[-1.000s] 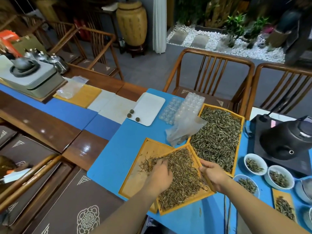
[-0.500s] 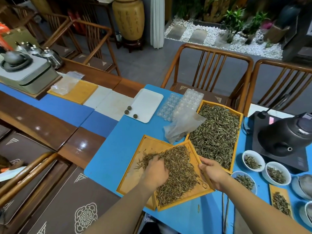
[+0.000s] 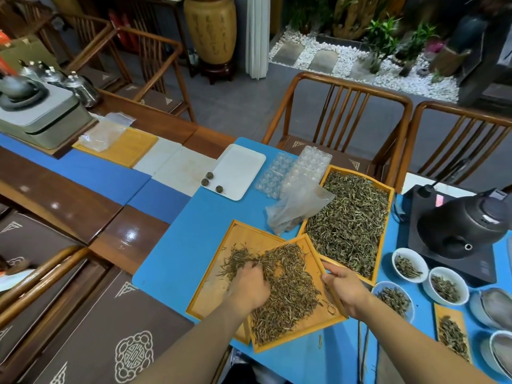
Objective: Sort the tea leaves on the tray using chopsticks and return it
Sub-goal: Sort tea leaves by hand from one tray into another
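Note:
A small wooden tray (image 3: 313,332) heaped with brownish tea leaves (image 3: 288,295) lies tilted over the right part of a larger wooden tray (image 3: 243,239). My left hand (image 3: 248,286) rests fingers-down in the leaves at the small tray's left edge, where a clump (image 3: 235,260) spills onto the larger tray. My right hand (image 3: 345,291) grips the small tray's right rim. No chopsticks show in either hand. A third tray (image 3: 386,242) full of greener leaves sits right behind.
White bowls (image 3: 407,266) of leaves and a black kettle (image 3: 468,225) on its base stand at the right. A crumpled plastic bag (image 3: 296,210), clear moulds (image 3: 304,173) and a white tray (image 3: 238,170) with three tea balls lie farther back. Chairs (image 3: 340,126) line the far edge.
My left hand has pushed leaves leftwards off the small tray onto the larger one. The right hand keeps its hold on the rim. The view has shifted slightly.

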